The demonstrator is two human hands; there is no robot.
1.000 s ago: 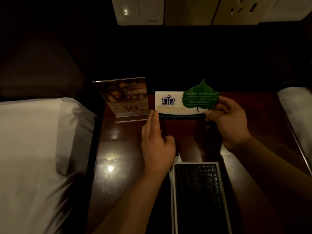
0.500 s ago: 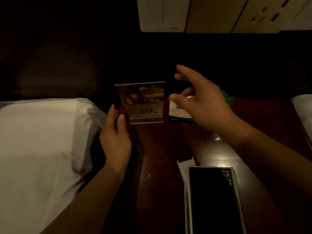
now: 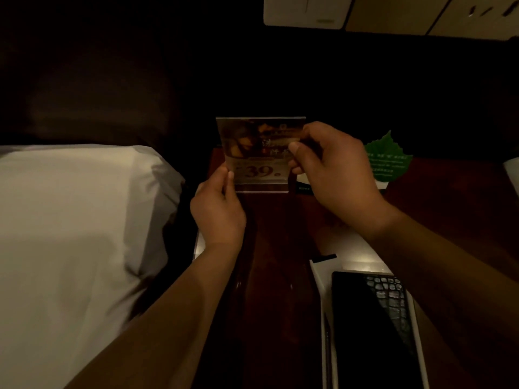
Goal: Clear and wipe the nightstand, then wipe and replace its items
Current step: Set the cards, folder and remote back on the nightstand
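Observation:
A clear acrylic sign stand (image 3: 257, 153) printed with "39" stands at the back left of the dark wooden nightstand (image 3: 280, 248). My left hand (image 3: 217, 209) pinches its lower left edge. My right hand (image 3: 331, 169) grips its right side, thumb on the front face. Just right of my right hand, a green leaf-shaped card (image 3: 389, 160) leans at the back of the nightstand, with a white card mostly hidden behind my hand.
A black crocodile-pattern tray with a white rim (image 3: 373, 329) lies at the front right of the nightstand. A white pillow (image 3: 75, 234) lies on the bed to the left. Another white pillow edge (image 3: 512, 172) shows at far right. Wall switch panels (image 3: 306, 9) hang above.
My right hand let go of the leaf card and moved left onto the sign stand. My left hand also moved to the stand's left edge. The view shifted left.

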